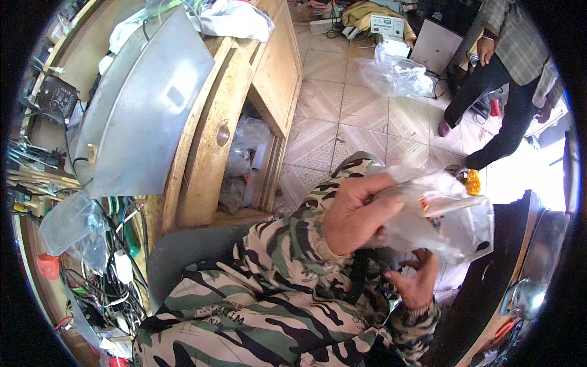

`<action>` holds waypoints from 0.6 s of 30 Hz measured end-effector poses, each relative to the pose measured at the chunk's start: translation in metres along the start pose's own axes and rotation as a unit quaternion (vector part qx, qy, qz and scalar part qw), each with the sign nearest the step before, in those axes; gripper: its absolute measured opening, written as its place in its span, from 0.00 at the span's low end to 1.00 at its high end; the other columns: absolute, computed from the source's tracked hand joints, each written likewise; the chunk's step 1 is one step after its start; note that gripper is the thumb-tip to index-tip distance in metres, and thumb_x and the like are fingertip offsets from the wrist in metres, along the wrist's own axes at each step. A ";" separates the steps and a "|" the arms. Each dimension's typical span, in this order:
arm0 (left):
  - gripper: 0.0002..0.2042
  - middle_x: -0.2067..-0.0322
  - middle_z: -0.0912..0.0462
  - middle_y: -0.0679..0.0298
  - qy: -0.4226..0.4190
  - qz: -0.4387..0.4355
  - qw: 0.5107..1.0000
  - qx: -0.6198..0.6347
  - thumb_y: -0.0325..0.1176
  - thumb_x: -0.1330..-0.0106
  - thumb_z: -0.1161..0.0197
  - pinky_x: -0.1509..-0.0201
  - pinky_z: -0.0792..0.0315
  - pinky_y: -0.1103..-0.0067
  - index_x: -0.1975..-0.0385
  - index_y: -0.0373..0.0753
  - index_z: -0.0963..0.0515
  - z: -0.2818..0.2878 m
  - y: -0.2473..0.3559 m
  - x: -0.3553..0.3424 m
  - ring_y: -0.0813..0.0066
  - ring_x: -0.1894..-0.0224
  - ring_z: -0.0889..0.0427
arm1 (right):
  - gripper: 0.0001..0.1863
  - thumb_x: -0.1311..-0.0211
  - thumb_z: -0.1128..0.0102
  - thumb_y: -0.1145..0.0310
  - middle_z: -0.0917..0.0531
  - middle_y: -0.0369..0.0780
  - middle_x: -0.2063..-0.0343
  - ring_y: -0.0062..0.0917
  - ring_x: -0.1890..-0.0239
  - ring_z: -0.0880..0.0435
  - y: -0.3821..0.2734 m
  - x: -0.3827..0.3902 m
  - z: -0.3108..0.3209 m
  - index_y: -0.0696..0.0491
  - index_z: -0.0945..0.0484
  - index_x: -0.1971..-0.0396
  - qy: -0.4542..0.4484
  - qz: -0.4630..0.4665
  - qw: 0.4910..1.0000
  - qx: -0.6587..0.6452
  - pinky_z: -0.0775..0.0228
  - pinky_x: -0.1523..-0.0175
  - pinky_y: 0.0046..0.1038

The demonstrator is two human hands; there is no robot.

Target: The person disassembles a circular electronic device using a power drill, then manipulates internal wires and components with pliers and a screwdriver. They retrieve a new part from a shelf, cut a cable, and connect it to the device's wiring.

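My left hand point(359, 211) is closed on the gathered edge of a clear plastic bag point(468, 229), which stretches off to the right. Small red, yellow and dark bits show through or on the bag; what they are I cannot make out. Below the bag is my right hand point(419, 282), its thumb and fingers apart and curved upward, close under the plastic. Whether it touches the bag is unclear. Both wrists come out of camouflage sleeves.
A wooden bench with a drawer point(221, 136) and a curved grey sheet point(143, 110) stands at left, above tangled cables point(101, 278). Another person point(513, 79) stands at far right. Beyond lie a plastic bag point(397, 73) and a white instrument box point(387, 26). A dark wooden edge point(489, 287) borders the right.
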State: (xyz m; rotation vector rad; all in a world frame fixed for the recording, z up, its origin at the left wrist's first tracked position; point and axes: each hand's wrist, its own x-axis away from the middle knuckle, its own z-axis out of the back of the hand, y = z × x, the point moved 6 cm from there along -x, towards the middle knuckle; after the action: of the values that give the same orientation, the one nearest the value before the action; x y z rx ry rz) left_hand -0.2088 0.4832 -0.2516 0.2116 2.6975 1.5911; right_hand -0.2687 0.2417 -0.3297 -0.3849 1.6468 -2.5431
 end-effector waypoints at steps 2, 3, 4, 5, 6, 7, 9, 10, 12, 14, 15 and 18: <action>0.09 0.72 0.23 0.72 0.016 -0.076 0.997 -0.004 0.31 0.27 0.42 0.72 0.34 0.86 0.57 0.33 0.19 0.001 0.013 -0.009 0.89 0.74 0.27 | 0.53 0.58 0.15 0.64 0.26 0.50 0.41 0.36 0.39 0.25 -0.030 -0.048 -0.031 0.64 0.40 0.34 -0.048 0.074 0.996 -0.034 0.28 0.39 0.35; 0.09 0.71 0.23 0.71 0.012 -0.147 0.986 -0.084 0.31 0.27 0.42 0.70 0.34 0.85 0.55 0.33 0.19 0.006 0.024 -0.013 0.88 0.73 0.28 | 0.46 0.53 0.18 0.64 0.24 0.50 0.44 0.36 0.42 0.23 -0.050 -0.068 -0.050 0.63 0.36 0.36 -0.046 0.038 0.993 -0.103 0.27 0.41 0.35; 0.09 0.70 0.24 0.70 0.050 -0.192 0.974 -0.108 0.31 0.27 0.42 0.70 0.34 0.85 0.56 0.33 0.19 0.015 0.033 -0.012 0.88 0.73 0.29 | 0.39 0.49 0.20 0.65 0.21 0.49 0.47 0.35 0.44 0.21 -0.065 -0.088 -0.063 0.62 0.32 0.40 -0.051 0.063 0.992 -0.094 0.26 0.43 0.35; 0.09 0.70 0.24 0.70 0.060 -0.232 0.963 -0.124 0.31 0.27 0.42 0.69 0.35 0.85 0.56 0.32 0.20 0.017 0.036 -0.019 0.88 0.72 0.29 | 0.33 0.46 0.23 0.65 0.19 0.48 0.50 0.34 0.47 0.19 -0.075 -0.104 -0.067 0.62 0.28 0.44 -0.027 0.083 0.993 -0.080 0.26 0.44 0.35; 0.09 0.70 0.24 0.70 0.093 -0.230 0.962 -0.117 0.30 0.27 0.42 0.70 0.35 0.85 0.56 0.33 0.20 0.025 0.038 -0.021 0.87 0.73 0.29 | 0.27 0.44 0.24 0.64 0.17 0.46 0.53 0.32 0.49 0.18 -0.081 -0.121 -0.074 0.61 0.25 0.48 -0.023 0.166 0.986 0.006 0.25 0.45 0.34; 0.09 0.70 0.24 0.69 0.115 -0.224 0.962 -0.103 0.30 0.27 0.43 0.70 0.35 0.84 0.56 0.33 0.20 0.034 0.034 -0.029 0.86 0.73 0.29 | 0.24 0.43 0.25 0.63 0.15 0.46 0.57 0.34 0.53 0.15 -0.061 -0.137 -0.083 0.58 0.21 0.51 -0.009 0.157 0.988 0.000 0.24 0.48 0.36; 0.10 0.69 0.21 0.68 0.227 -0.155 0.962 0.013 0.33 0.26 0.43 0.71 0.33 0.83 0.57 0.34 0.20 0.084 0.012 -0.022 0.83 0.74 0.27 | 0.23 0.45 0.25 0.58 0.13 0.46 0.60 0.37 0.57 0.13 -0.047 -0.172 -0.123 0.55 0.17 0.54 -0.043 0.133 0.989 0.051 0.22 0.52 0.38; 0.10 0.69 0.20 0.68 0.277 -0.143 0.946 0.088 0.34 0.26 0.43 0.71 0.32 0.83 0.57 0.35 0.20 0.111 0.000 -0.019 0.82 0.74 0.26 | 0.25 0.48 0.23 0.55 0.13 0.46 0.59 0.37 0.57 0.12 -0.051 -0.194 -0.148 0.53 0.17 0.54 -0.068 0.110 0.984 0.121 0.22 0.52 0.38; 0.10 0.69 0.20 0.68 0.352 -0.137 0.906 0.192 0.37 0.26 0.42 0.73 0.32 0.81 0.57 0.36 0.21 0.167 -0.029 -0.015 0.80 0.74 0.26 | 0.33 0.53 0.19 0.60 0.15 0.49 0.52 0.36 0.46 0.17 -0.041 -0.227 -0.202 0.57 0.22 0.48 -0.151 0.064 0.983 0.081 0.26 0.42 0.37; 0.13 0.65 0.18 0.66 0.402 -0.121 0.868 0.267 0.40 0.27 0.41 0.74 0.32 0.80 0.51 0.38 0.24 0.220 -0.079 -0.014 0.79 0.73 0.26 | 0.41 0.53 0.20 0.58 0.17 0.49 0.48 0.39 0.42 0.19 0.040 -0.266 -0.264 0.57 0.30 0.40 -0.211 0.017 0.977 0.032 0.27 0.40 0.37; 0.13 0.63 0.18 0.66 0.449 -0.124 0.820 0.332 0.40 0.27 0.42 0.74 0.31 0.80 0.51 0.39 0.24 0.247 -0.099 -0.006 0.79 0.73 0.26 | 0.41 0.54 0.23 0.50 0.16 0.46 0.60 0.36 0.56 0.17 0.103 -0.282 -0.321 0.55 0.26 0.41 -0.161 0.043 0.980 0.110 0.25 0.53 0.37; 0.12 0.69 0.18 0.67 0.498 -0.132 0.708 0.484 0.41 0.24 0.49 0.70 0.29 0.77 0.55 0.41 0.22 0.306 -0.118 -0.024 0.78 0.76 0.27 | 0.47 0.50 0.26 0.50 0.19 0.51 0.54 0.41 0.51 0.18 0.113 -0.311 -0.387 0.57 0.35 0.34 -0.174 -0.003 0.969 0.177 0.26 0.49 0.39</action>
State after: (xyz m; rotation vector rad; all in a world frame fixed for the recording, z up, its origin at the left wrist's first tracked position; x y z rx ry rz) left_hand -0.1774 0.6905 -0.5044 -1.3616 3.7049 -0.1026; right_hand -0.0757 0.6023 -0.6330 -0.7451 1.0499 -2.5182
